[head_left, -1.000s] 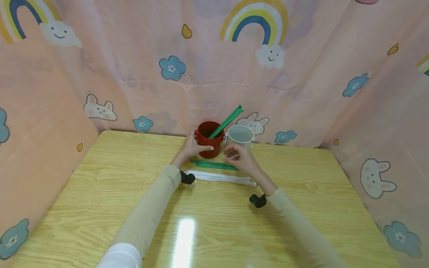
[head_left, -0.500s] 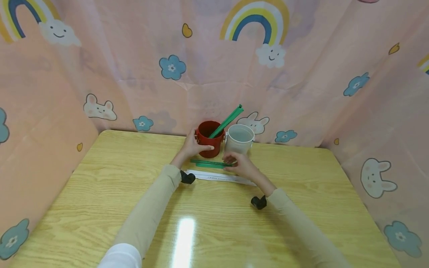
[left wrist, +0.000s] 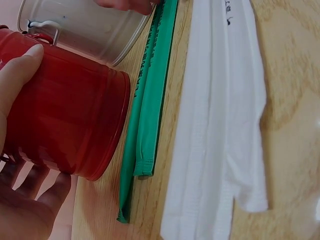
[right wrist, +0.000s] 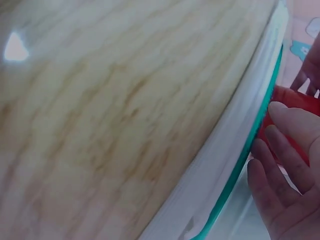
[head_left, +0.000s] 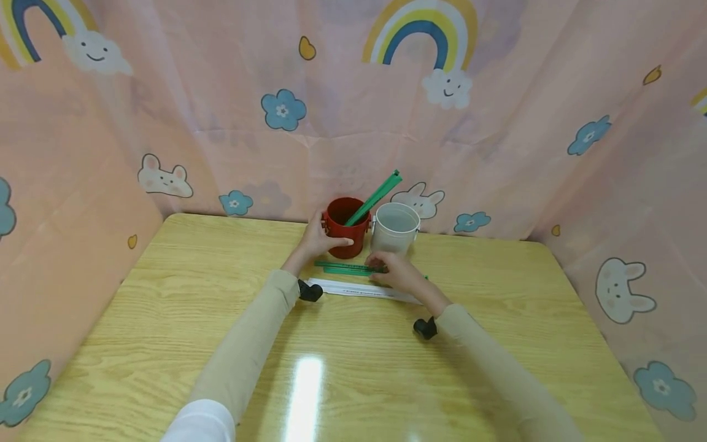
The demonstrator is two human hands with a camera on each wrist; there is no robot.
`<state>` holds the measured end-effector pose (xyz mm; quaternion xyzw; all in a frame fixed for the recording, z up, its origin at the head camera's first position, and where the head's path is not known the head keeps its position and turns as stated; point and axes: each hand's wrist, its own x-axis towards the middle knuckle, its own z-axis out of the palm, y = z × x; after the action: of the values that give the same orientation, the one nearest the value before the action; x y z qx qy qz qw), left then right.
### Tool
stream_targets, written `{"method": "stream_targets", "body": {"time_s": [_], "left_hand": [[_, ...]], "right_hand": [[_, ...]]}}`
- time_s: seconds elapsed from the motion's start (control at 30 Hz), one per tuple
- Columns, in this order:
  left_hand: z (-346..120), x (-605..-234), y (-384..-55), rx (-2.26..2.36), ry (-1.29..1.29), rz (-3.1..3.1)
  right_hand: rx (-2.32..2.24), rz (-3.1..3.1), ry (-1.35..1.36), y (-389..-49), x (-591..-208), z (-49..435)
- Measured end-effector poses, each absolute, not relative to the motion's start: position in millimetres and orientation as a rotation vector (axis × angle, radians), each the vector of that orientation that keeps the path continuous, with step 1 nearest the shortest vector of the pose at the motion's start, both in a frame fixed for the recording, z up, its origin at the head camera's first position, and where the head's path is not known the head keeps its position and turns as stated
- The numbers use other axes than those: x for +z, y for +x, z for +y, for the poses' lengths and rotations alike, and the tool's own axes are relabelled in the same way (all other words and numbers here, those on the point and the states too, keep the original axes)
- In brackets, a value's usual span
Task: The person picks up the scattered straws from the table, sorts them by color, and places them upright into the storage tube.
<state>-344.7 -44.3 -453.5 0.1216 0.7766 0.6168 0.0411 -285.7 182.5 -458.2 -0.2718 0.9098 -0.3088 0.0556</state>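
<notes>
My left hand grips the small red bucket from its left, thumb across the front. A green paper-wrapped straw bundle leans out of the bucket's top. My right hand is low at the right part of two green wrapped straws lying on the table. In the right wrist view, the fingers are slightly bent and spread from the thumb, beside the straws. No firm pinch shows. White wrapped straws lie nearer to me, roughly parallel to the green ones.
A white bucket stands right of the red one, behind my right hand. The wooden table ends at a pink printed curtain close behind both buckets. Black wrist devices hang under both forearms.
My right hand has come down and toward me, from in front of the white bucket to the green wrapped straws. The left hand keeps its hold on the red bucket.
</notes>
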Motion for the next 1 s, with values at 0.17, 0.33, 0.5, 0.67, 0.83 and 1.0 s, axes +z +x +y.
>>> {"method": "stream_targets", "body": {"time_s": [0.17,0.33,0.5,0.67,0.83,1.0], "left_hand": [[-44.6,-453.2,-344.5,1.897,0.354,2.365],[-44.1,-452.4,-343.8,1.883,0.345,2.378],[-44.6,-452.2,-343.3,1.869,0.343,2.382],[-44.4,-453.4,-341.4,1.896,0.366,2.373],[-44.2,-453.0,-340.8,1.914,0.397,2.382],[-44.8,-453.3,-344.1,1.919,0.377,2.355]], "right_hand": [[-0.832,2.780,-0.856,-286.3,-459.5,180.4],[-0.820,2.754,-0.832,-286.2,-460.4,179.3],[-0.797,2.749,-0.826,-286.0,-461.5,178.9],[-0.768,2.739,-0.837,-284.7,-461.4,178.8],[-0.683,2.755,-0.914,-283.7,-458.9,178.2],[-0.605,2.779,-0.943,-282.5,-456.3,177.7]]}}
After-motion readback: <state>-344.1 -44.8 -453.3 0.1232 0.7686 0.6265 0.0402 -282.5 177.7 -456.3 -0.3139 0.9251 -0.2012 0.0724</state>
